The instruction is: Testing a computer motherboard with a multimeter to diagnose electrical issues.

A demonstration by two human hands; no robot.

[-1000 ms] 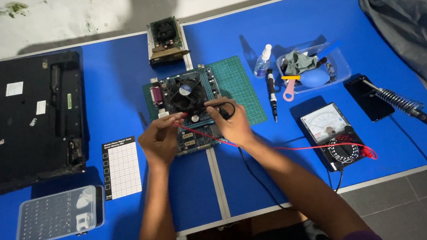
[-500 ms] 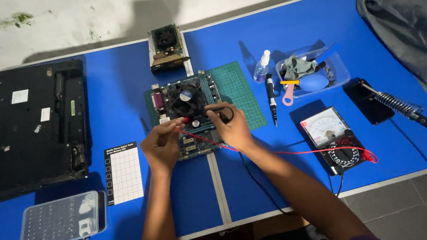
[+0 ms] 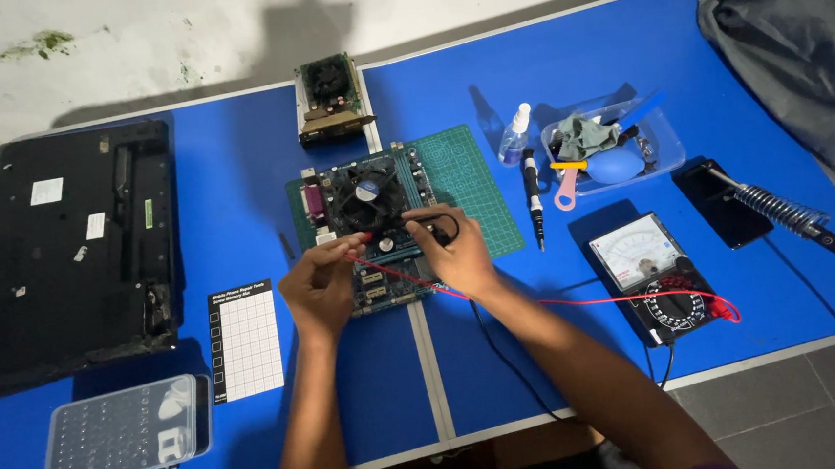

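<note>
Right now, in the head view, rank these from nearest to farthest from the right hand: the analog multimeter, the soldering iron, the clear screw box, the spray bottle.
From the right hand:
1. Spray bottle, behind it, beside the green mat.
2. Analog multimeter, to its right.
3. Clear screw box, far left, front corner.
4. Soldering iron, far right; its near end almost ties with the screw box.

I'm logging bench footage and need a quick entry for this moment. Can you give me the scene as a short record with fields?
Surface: blue table
Left hand: holds red probe on the motherboard
Right hand: holds black probe on the same board
Under board: green cutting mat
Meter: analog multimeter, right of the hands
Far left: black laptop base
Near left: clear screw box
Far right: soldering iron
</note>
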